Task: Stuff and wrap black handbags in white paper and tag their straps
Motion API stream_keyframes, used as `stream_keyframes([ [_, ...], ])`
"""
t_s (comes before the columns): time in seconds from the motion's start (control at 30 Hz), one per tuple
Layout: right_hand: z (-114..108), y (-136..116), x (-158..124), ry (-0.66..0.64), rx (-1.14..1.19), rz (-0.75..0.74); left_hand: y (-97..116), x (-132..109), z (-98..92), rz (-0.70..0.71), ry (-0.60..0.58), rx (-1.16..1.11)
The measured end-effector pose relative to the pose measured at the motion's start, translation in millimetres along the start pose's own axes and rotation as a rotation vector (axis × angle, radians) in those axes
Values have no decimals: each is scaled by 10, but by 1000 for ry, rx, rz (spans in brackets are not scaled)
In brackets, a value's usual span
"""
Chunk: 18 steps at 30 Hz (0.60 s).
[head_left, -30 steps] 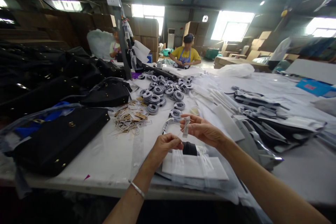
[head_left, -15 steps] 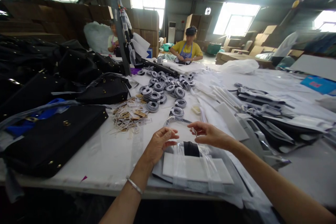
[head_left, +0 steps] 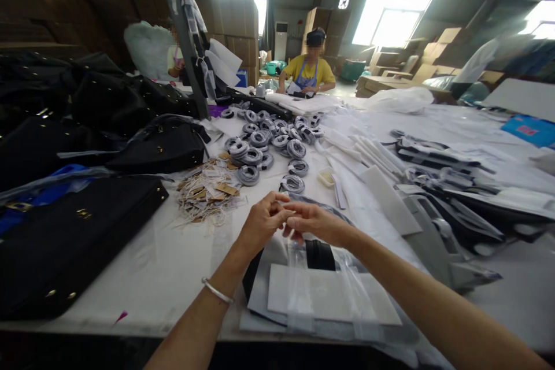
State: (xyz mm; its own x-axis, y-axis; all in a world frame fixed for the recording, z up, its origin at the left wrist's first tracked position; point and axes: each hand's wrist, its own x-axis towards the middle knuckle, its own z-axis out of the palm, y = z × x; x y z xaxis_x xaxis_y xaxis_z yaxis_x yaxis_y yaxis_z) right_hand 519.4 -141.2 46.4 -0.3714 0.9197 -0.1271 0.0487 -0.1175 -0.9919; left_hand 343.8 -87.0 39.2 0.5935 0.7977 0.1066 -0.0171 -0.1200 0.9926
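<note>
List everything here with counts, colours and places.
Table: one, white, across foreground
Plastic-wrapped bundle: one, grey and black, foreground centre
Foam sheet: one, white, on bundle
Wrapped coils: many, grey, mid-table
String tags: one heap, brown and white, left of coils
Handbags: many, black, left
Wrapped pieces: several, black, right
Flat box: one, blue, far right
Cardboard boxes: many, brown, background
Co-workers: two visible, yellow and pale tops, background
Windows: several, white, background
Bracelet: one, silver, left wrist
Left hand: one, bare, above bundle
Right hand: one, bare, beside the left
</note>
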Motion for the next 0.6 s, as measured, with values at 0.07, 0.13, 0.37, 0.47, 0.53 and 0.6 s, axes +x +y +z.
stream_keyframes([
  [0.07,-2,55,60,50,-20,86,-65,29,-120,-26,21,-27],
  [0.13,-70,72,76,150,-108,134,-184,48,-239,-58,31,-51],
  [0.37,-289,-101,266,347,-1071,323,-602,88,-396,-323,115,462],
  [0.47,-271,2,461,278,-1090,505,-658,133,-337,-353,25,399],
  [0.53,-231,131,581,201,-1016,577,-665,155,-304,-397,-26,316],
  [0.6,-158,262,674,104,-920,593,-662,151,-292,-472,-67,210],
])
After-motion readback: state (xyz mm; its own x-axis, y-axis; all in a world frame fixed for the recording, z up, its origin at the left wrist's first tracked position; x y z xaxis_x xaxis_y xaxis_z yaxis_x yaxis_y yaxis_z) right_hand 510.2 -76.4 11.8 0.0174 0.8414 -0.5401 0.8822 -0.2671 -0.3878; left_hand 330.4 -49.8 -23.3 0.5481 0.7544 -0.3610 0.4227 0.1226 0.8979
